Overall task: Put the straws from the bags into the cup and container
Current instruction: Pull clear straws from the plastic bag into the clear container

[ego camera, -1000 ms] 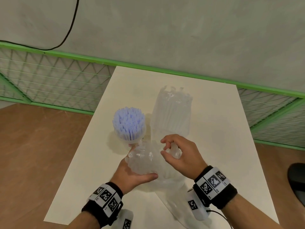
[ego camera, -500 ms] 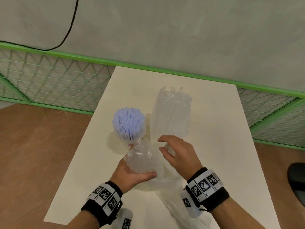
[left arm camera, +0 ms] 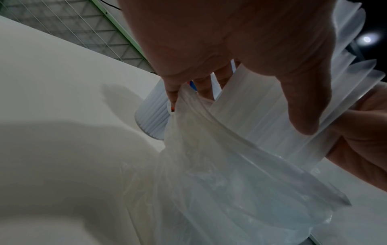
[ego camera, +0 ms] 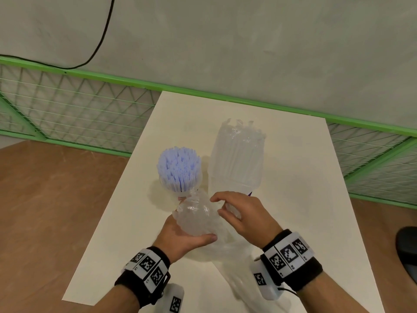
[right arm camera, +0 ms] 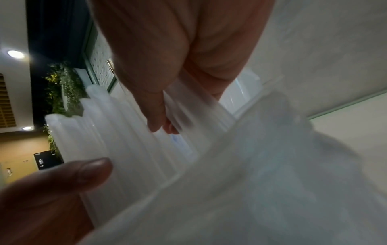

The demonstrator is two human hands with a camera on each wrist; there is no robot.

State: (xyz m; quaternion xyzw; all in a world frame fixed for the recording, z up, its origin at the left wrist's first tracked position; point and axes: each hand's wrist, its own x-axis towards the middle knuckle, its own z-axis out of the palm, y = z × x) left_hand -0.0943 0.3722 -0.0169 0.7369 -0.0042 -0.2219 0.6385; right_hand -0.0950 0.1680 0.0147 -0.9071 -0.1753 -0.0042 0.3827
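A bundle of clear wide straws (ego camera: 195, 216) stands upright, still half inside its clear bag (left arm camera: 230, 182). My left hand (ego camera: 180, 233) grips it from the left, thumb across the front. My right hand (ego camera: 220, 207) reaches over the bundle's top, and its thumb and fingers pinch a few clear straws (right arm camera: 188, 106). Just beyond the bundle stands a white cup (left arm camera: 151, 118) packed with blue-tipped straws (ego camera: 179, 170). To its right a tall clear container (ego camera: 237, 163) holds clear straws.
The white table (ego camera: 293, 199) ends close on the left, with brown floor below. Its far edge meets a green-framed wire fence (ego camera: 79, 114) and a grey wall. The empty part of the bag trails toward me across the table (ego camera: 234, 274).
My right hand has shifted slightly left over the bundle's top and its fingers have closed on some straws. The left hand, cup and container have stayed put.
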